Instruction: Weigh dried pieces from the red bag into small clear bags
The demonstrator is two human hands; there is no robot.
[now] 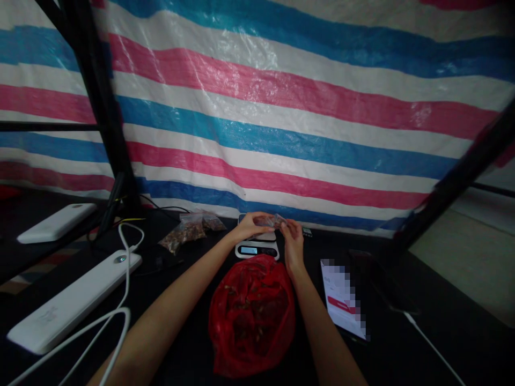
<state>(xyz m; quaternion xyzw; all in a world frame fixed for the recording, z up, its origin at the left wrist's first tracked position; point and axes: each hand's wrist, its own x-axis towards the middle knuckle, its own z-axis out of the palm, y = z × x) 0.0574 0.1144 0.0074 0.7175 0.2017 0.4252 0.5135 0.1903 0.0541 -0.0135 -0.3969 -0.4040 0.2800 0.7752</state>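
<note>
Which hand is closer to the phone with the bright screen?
Right. The right hand is just left of and beyond the bright-screened phone; the left hand is farther left, past the right one.

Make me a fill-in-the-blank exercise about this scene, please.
1. The left hand and right hand hold a small clear plastic bag over the white digital ____.
2. Between the forearms sits a bulging plastic bag coloured ____.
3. The long white rectangular power bank lies to the ____ of the forearms.
Missing words: scale; red; left.
</note>
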